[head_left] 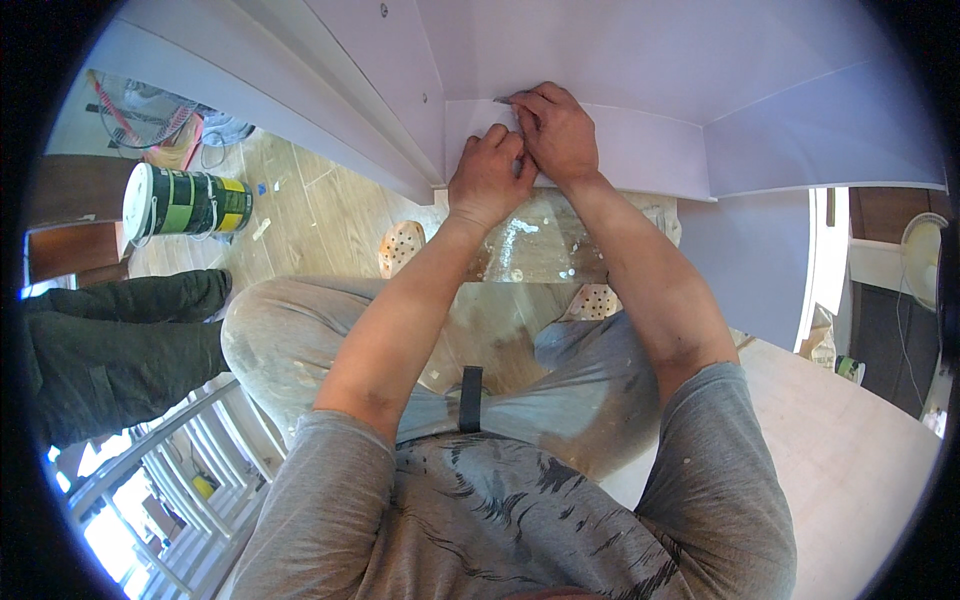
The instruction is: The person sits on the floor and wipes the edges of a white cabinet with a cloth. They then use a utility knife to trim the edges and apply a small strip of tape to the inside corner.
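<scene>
Both of my hands are close together at the white panel's inner edge, thumbs nearly touching. My right hand [562,135] is closed, with a thin dark grey piece [504,99] sticking out from its fingertips against the panel; its kind is too small to tell. Beside it, my left hand [490,175] is curled shut on the narrow white ledge [640,150]. Something dark shows between its fingers and the right palm, but I cannot make it out. Above the ledge rises a smooth, pale lilac-white panel [610,50].
Below my hands is a stained wooden board [520,240]. On the wood-look floor [310,200] at left lies a green and black bucket [190,203] with a white lid. Another person's dark trouser legs [120,330] are at the left, above a metal railing [160,450]. A pale board [840,430] is at right.
</scene>
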`<state>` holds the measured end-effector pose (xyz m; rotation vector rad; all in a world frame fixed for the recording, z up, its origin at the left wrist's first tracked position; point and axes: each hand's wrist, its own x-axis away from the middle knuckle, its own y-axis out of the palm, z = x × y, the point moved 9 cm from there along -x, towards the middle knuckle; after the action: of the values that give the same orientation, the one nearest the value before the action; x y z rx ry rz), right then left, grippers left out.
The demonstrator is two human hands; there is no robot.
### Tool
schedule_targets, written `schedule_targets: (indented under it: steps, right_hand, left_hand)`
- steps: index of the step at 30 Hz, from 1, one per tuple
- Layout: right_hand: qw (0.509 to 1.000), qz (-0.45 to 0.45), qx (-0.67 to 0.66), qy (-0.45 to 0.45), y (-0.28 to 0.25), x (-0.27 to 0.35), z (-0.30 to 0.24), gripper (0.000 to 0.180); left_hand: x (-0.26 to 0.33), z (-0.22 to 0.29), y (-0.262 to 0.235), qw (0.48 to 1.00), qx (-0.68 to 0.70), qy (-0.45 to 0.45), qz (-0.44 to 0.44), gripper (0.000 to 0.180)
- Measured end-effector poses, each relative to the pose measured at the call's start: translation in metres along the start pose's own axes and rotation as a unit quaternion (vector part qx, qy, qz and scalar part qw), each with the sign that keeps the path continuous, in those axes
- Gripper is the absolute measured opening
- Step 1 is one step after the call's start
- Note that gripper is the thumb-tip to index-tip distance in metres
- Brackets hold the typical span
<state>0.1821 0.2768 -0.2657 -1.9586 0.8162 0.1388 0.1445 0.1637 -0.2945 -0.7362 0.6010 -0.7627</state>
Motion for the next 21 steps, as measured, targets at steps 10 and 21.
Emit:
schedule_targets:
  steps: [10, 21]
  right_hand:
    - [0.992, 0.003, -0.123, 0.013, -0.002, 0.000, 0.011, 0.012]
    - [0.969, -0.066, -0.237, 0.026, -0.009, 0.023, -0.002, 0.013]
  left_hand:
    - [0.022, -0.011, -0.020, 0.974, 0.166, -0.083, 0.127, 0.022]
    - [0.036, -0.023, -0.027, 0.945, 0.230, -0.167, 0.161, 0.018]
